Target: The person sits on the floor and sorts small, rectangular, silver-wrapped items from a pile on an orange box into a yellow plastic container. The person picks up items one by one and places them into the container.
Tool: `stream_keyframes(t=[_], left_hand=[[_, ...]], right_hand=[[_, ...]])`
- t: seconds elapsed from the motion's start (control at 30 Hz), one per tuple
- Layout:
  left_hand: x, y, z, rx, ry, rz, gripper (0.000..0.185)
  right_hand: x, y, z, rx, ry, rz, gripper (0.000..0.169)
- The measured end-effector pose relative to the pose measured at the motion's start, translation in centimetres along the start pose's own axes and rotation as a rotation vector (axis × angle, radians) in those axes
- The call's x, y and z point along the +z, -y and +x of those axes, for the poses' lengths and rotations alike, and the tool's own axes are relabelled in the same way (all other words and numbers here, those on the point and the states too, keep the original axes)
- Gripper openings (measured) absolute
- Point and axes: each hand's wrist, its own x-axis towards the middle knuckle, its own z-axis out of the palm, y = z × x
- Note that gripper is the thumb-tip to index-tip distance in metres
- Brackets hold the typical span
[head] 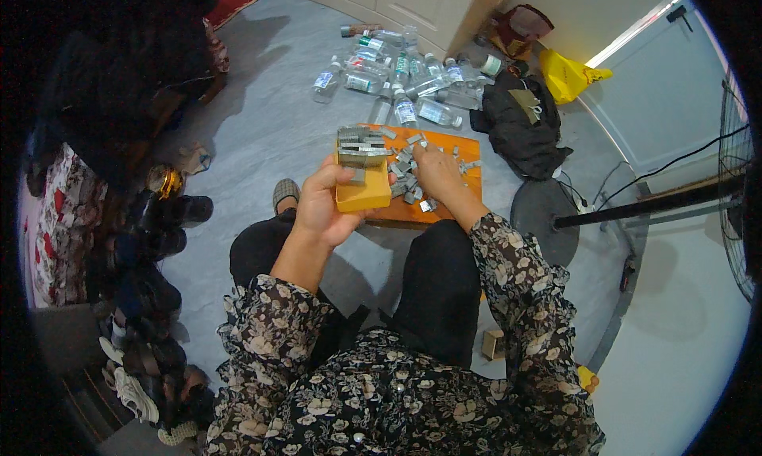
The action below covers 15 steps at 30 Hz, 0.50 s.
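Note:
My left hand (324, 203) holds a small yellow cardboard box (364, 200), its open side facing up. Stacked rows of ribbed grey metal strips (360, 143), which look like staples, fill the far part of the box. One loose strip (357, 176) lies by my left thumb, in the box's near part. Over a low orange wooden table (440, 216), my right hand (439, 173) reaches with bent fingers into a scattered pile of similar metal strips (406, 179). Its fingertips touch or nearly touch a strip; whether they grip one is not visible.
Many plastic bottles (405, 78) lie on the floor beyond the table. A black bag or garment (527, 122) and a yellow plastic bag (562, 78) are at the right, near a fan's round base (539, 218). Shoes (134, 393) line the left side. A small box (493, 344) sits by my right leg.

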Motion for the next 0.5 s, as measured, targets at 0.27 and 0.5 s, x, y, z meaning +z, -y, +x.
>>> stream_keyframes(t=[0.27, 0.5], left_hand=[[-0.1, 0.3, 0.3, 0.002, -0.055, 0.038, 0.052], [-0.8, 0.5, 0.8, -0.001, -0.079, 0.038, 0.051]], right_hand=[[-0.3, -0.3, 0.0, 0.071, 0.002, 0.152, 0.014], [-4.0, -0.2, -0.1, 0.175, -0.129, 0.862, 0.018]])
